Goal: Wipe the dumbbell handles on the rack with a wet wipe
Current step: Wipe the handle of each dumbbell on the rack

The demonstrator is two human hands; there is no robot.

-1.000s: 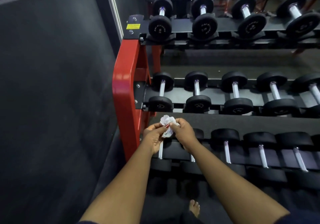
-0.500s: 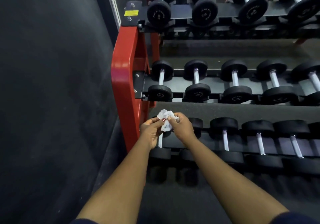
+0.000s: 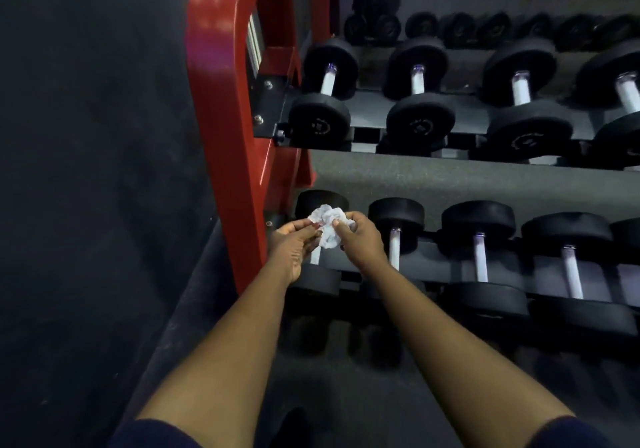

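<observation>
A crumpled white wet wipe [image 3: 327, 226] is held between both hands just above the leftmost dumbbell [image 3: 317, 240] of the bottom shelf. My left hand [image 3: 294, 247] pinches its left side and my right hand [image 3: 358, 240] pinches its right side. That dumbbell's silver handle is mostly hidden behind my hands; a short piece shows below the wipe. More black dumbbells with silver handles [image 3: 479, 260] line the bottom shelf to the right, and another row [image 3: 417, 79] sits on the shelf above.
The red upright of the rack [image 3: 228, 108] stands just left of my hands. A dark wall fills the left side. Dark rubber floor lies below, with a foot [image 3: 291, 427] at the bottom edge. Further dumbbells sit behind the rack at the top.
The view has dropped and moved closer to the rack, so the top shelf is out of frame. Both hands keep holding the wipe over the leftmost bottom dumbbell.
</observation>
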